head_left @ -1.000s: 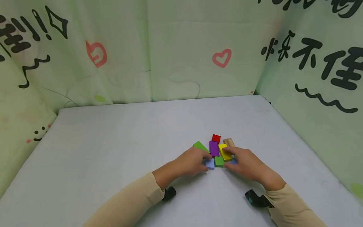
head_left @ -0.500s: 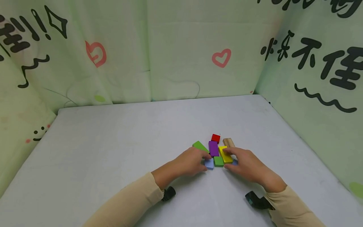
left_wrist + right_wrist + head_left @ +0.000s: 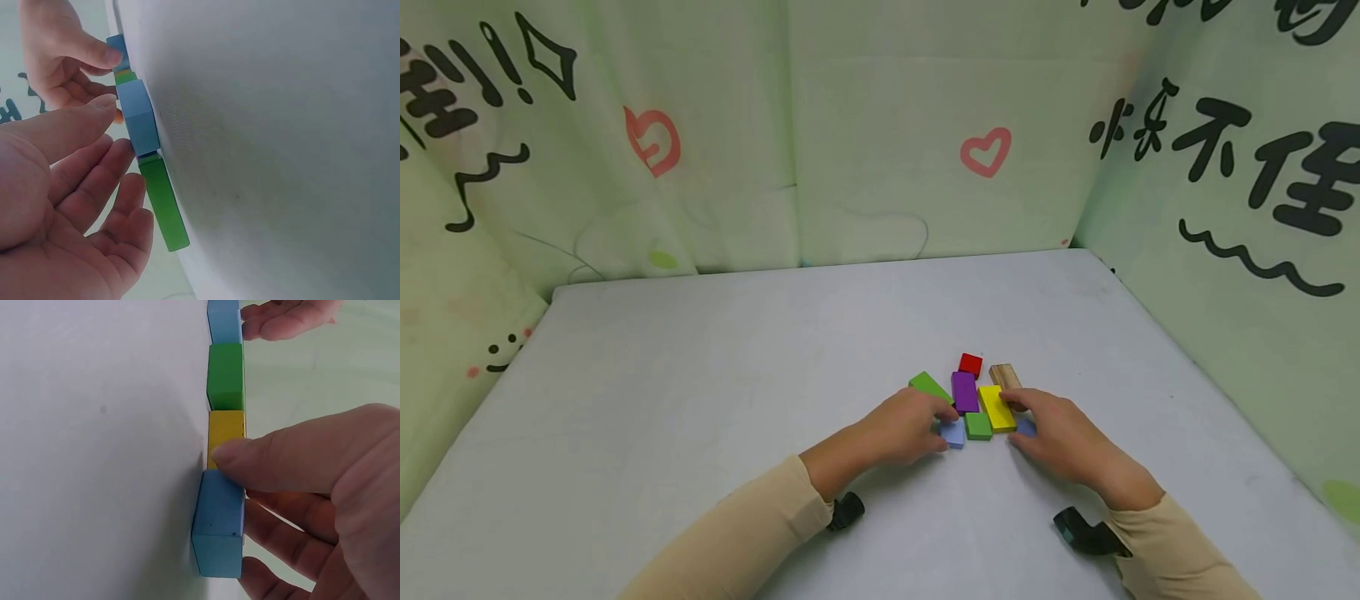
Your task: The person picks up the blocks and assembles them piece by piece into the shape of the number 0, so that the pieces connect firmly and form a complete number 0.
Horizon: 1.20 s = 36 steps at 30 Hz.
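Small painted blocks lie close together on the white table (image 3: 700, 400). My left hand (image 3: 904, 427) pinches the left light blue block (image 3: 953, 433) between thumb and fingers. Beside it is a green block (image 3: 978, 427), then a yellow block (image 3: 997, 409). Around the right end of the row curl the fingers and thumb of my right hand (image 3: 1067, 437). The right thumb (image 3: 250, 459) lies at the seam between the yellow block and the right light blue block (image 3: 219, 503), which the hand partly hides from above. Whether it grips either one is unclear.
Behind the row lie a purple block (image 3: 965, 392), a red block (image 3: 971, 364) and a bare wooden block (image 3: 1004, 376). A long green block (image 3: 928, 385) slants by the left fingers. Printed cloth (image 3: 865, 125) hangs around the table.
The yellow block has slid slightly toward me and then stayed. My right hand has since shifted a little to the right, off the yellow block's middle. My left hand stays put.
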Motion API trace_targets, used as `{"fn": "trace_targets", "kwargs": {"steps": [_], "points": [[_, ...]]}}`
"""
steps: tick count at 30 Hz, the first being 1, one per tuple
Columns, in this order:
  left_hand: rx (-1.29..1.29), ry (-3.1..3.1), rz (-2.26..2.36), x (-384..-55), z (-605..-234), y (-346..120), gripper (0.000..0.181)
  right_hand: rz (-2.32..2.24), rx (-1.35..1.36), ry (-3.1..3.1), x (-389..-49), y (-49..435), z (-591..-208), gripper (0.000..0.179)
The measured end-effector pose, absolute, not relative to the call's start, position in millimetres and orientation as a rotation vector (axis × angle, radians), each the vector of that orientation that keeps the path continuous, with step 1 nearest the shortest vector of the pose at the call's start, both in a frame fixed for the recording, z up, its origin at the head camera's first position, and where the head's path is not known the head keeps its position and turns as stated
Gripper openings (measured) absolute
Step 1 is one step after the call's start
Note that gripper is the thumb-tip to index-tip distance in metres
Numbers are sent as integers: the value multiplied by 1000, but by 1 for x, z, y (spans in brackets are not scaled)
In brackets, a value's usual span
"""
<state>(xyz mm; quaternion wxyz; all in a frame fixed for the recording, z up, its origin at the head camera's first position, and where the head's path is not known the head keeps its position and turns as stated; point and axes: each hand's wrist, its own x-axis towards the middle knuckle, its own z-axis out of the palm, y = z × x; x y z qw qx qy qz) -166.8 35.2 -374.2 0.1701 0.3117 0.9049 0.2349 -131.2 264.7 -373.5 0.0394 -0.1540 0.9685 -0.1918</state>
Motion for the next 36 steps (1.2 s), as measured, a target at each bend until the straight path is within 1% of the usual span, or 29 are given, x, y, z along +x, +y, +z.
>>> {"fn": "trace_targets", "kwargs": {"steps": [8, 16, 28, 36], "points": [[884, 2569, 674, -167, -375, 35, 36, -577, -459, 2966, -136, 264, -374, 49], [880, 2570, 668, -168, -375, 35, 36, -580, -492, 2933, -142, 263, -372, 57], [896, 2567, 674, -167, -373, 34, 35, -593, -547, 2928, -143, 259, -371, 59], [898, 2562, 703, -167, -374, 33, 30, -622, -597, 2942, -143, 258, -371, 62]]}}
